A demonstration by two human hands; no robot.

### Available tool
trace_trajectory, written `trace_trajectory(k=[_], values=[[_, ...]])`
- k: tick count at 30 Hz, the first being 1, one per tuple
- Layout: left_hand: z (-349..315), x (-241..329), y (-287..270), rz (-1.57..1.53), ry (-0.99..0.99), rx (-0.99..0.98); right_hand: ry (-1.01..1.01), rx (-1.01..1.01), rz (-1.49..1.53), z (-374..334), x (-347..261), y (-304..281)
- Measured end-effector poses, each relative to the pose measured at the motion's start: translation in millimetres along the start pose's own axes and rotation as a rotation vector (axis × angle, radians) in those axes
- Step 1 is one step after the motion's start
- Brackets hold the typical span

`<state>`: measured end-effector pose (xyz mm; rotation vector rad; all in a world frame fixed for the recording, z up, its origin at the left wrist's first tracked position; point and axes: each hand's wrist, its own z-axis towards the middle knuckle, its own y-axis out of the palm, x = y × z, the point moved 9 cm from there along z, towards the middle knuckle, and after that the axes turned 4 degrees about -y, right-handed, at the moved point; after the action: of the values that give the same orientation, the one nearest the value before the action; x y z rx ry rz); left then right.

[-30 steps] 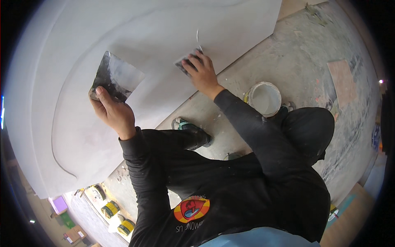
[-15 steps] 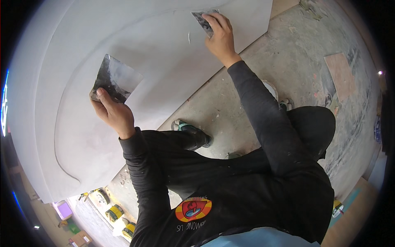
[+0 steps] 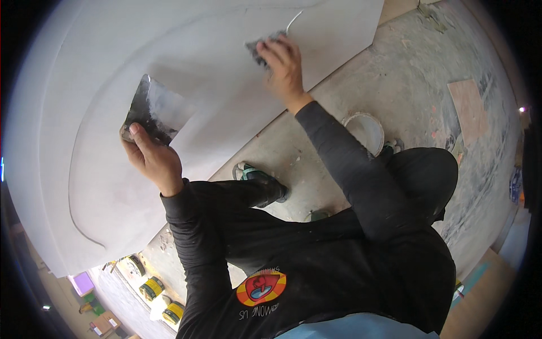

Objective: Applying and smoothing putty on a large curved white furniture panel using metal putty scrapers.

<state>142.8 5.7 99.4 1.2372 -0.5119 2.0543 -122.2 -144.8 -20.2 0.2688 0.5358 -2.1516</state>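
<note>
The right hand (image 3: 287, 65) has just come back down and left after reaching higher, so it looks like the rubbing strokes over the board are going on. It holds a small, flat, dark grey scraper (image 3: 257, 50) in the upper middle of the frame. The fingers are bent over the scraper, squeezing it. The picture is blurry there, and I can't tell where the thumb is. The scraper seems to touch the big, smooth, white board (image 3: 226, 85) that fills the upper left.

A thin, bent white line (image 3: 293, 21) now shows by the scraper's upper right corner. Half a second ago a short white line was lower, left of the hand. Maybe that means some white paste still needs to be made flat.

The left hand (image 3: 152, 158) stays almost in the same place, left of the middle. It is closed on one corner of a wide, flat scraper (image 3: 148, 110), dark with whitish smears. The thumb is on top and the fingers go under.

The round, pale bucket (image 3: 363, 114) sits on the grey floor (image 3: 316, 152), right of the middle. The right sleeve hides less of it now.
</note>
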Motion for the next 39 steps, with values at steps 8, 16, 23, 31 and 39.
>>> trace_trajectory(k=[8, 16, 23, 31, 39], values=[[-16, -47, 56, -0.192, -0.425, -0.230, 0.232, -0.422, -0.037, -101, 38, 0], [-54, -62, 115, -0.350, -0.733, -0.476, -0.278, -0.136, 0.531, 4, -96, -78], [-48, -50, 124, -0.439, -0.515, -0.479, -0.210, -0.182, 0.372, -5, -64, -80], [-39, -7, 110, 0.108, 0.004, -0.495, -0.045, -0.230, 0.221, 29, -53, -85], [-14, -8, 71, 0.092, 0.020, -0.192, -0.101, -0.401, 0.264, -23, -56, -47]])
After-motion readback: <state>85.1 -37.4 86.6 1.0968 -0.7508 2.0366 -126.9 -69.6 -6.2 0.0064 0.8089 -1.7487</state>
